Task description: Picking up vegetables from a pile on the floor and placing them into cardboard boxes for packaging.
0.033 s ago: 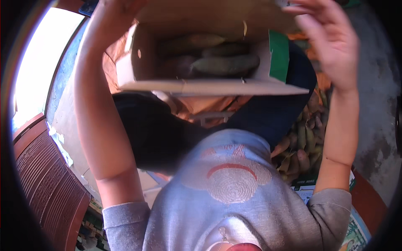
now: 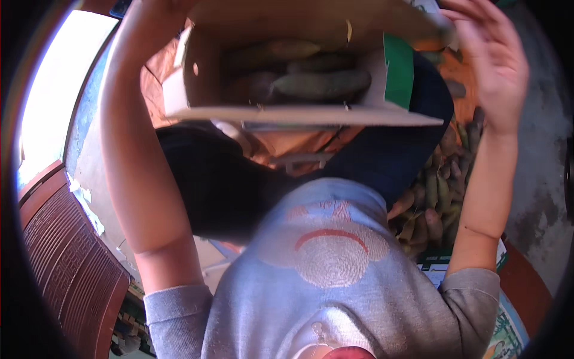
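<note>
1. Hands can enter the open cardboard box (image 2: 376, 69) from above; inside, long tubers (image 2: 323, 84) lie across the bottom.
2. The front flap (image 2: 359, 115) juts out on the person's side; the green side flap (image 2: 399, 73) stands at the right end.
3. The left forearm (image 2: 140, 149) bars the box's left side.
4. Between green flap and right hand (image 2: 497, 69) runs a gap above the orange sheet (image 2: 466, 72).
5. A bent leg (image 2: 382, 164) separates the front flap from the tuber pile (image 2: 439, 191).

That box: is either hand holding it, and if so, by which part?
Cannot be told: the left hand is cut off at the picture's top, and the right hand is blurred beside the box.
</note>
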Demonstrator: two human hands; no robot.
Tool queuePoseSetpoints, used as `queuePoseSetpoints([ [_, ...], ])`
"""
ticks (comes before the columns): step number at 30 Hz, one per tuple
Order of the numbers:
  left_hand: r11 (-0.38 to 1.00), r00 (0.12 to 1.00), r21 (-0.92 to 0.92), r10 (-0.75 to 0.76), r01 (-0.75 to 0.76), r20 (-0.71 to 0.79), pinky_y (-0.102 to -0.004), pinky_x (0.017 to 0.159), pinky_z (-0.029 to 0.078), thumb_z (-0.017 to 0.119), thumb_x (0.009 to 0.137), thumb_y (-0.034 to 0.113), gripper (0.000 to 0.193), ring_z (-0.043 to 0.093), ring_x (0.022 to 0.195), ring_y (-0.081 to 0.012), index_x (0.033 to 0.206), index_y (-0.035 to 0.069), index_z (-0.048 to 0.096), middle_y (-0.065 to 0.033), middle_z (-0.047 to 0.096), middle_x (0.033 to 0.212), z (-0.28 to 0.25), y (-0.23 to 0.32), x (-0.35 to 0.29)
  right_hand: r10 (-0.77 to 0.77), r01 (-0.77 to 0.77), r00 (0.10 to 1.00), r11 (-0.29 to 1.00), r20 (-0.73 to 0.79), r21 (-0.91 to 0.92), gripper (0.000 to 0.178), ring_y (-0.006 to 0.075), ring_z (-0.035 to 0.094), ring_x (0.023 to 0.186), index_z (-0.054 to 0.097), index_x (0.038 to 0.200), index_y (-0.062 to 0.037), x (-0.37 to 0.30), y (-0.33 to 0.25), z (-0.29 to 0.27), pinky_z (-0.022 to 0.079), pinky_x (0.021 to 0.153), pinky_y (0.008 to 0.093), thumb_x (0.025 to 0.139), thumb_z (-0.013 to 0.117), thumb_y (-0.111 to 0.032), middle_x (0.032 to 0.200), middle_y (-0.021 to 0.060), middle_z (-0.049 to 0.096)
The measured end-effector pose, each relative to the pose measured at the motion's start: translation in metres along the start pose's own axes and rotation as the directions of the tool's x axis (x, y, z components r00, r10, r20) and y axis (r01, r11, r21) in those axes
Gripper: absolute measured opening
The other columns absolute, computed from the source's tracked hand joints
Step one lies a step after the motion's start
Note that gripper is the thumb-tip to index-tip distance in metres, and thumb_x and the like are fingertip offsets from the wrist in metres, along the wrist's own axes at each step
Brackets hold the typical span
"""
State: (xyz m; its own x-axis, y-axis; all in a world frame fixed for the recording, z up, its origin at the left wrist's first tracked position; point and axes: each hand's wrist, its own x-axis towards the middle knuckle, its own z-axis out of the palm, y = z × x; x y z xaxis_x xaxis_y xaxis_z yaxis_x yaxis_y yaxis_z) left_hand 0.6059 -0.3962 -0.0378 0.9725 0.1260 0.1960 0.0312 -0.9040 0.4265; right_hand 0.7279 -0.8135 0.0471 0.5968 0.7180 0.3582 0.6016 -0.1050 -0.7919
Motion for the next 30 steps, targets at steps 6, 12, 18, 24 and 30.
queuePoseSetpoints([
  [6, 0.993, 0.992, -0.036, -0.113, 0.111, -0.064, -0.0383, 0.096, 0.050, 0.058, 0.101, 0.026, 0.035, 0.065, 0.111, -0.0279, 0.122, -0.001, 0.066, -0.0181, 0.069, 0.120, -0.007, 0.097, -0.004, 0.413, -0.415, 0.702, 0.899, -0.580, 0.139, 0.031, 0.0217, 0.066, 0.103, 0.056, 0.128, 0.0065, -0.140, 0.041, -0.072, 0.052, 0.096, 0.0336, 0.099, 0.059, -0.006, 0.116, 0.0181, 0.067],
  [12, 0.975, 0.988, -0.187, -0.137, 0.122, -0.068, -0.0386, 0.099, 0.047, 0.057, 0.102, 0.029, 0.037, 0.062, 0.113, -0.0275, 0.124, 0.001, 0.066, -0.0165, 0.067, 0.122, -0.005, 0.074, -0.004, 0.548, -0.533, 0.502, 0.805, -0.669, 0.260, 0.027, 0.0190, 0.067, 0.097, 0.059, 0.123, 0.0061, -0.247, 0.065, -0.077, 0.053, 0.091, 0.0313, 0.099, 0.059, -0.006, 0.113, 0.0162, 0.068],
  [18, 0.985, 0.993, -0.139, -0.107, 0.098, -0.058, -0.0391, 0.102, 0.045, 0.057, 0.101, 0.030, 0.038, 0.060, 0.117, -0.0272, 0.125, 0.002, 0.065, -0.0159, 0.066, 0.124, -0.001, 0.082, -0.002, 0.523, -0.540, 0.520, 0.814, -0.676, 0.214, 0.023, 0.0167, 0.067, 0.094, 0.062, 0.119, 0.0052, -0.256, 0.066, -0.075, 0.054, 0.088, 0.0294, 0.099, 0.059, -0.006, 0.110, 0.0145, 0.069],
  [24, 0.979, 0.987, -0.157, -0.145, 0.131, -0.076, -0.0400, 0.104, 0.044, 0.058, 0.101, 0.028, 0.035, 0.059, 0.119, -0.0273, 0.125, 0.002, 0.065, -0.0151, 0.065, 0.126, 0.000, 0.085, 0.003, 0.469, -0.499, 0.580, 0.851, -0.667, 0.164, 0.021, 0.0161, 0.067, 0.094, 0.063, 0.117, 0.0050, -0.216, 0.055, -0.071, 0.053, 0.088, 0.0291, 0.099, 0.059, -0.005, 0.108, 0.0139, 0.070],
  [30, 0.992, 0.997, -0.116, 0.046, -0.054, -0.068, -0.0344, 0.107, 0.041, 0.066, 0.097, 0.027, 0.036, 0.059, 0.123, -0.0199, 0.127, 0.010, 0.066, -0.0088, 0.067, 0.128, 0.000, 0.032, 0.012, 0.360, -0.416, 0.769, 0.909, -0.529, 0.013, 0.023, 0.0182, 0.066, 0.098, 0.062, 0.117, 0.0066, -0.156, 0.007, -0.031, 0.050, 0.094, 0.0314, 0.099, 0.055, -0.007, 0.107, 0.0136, 0.069],
])
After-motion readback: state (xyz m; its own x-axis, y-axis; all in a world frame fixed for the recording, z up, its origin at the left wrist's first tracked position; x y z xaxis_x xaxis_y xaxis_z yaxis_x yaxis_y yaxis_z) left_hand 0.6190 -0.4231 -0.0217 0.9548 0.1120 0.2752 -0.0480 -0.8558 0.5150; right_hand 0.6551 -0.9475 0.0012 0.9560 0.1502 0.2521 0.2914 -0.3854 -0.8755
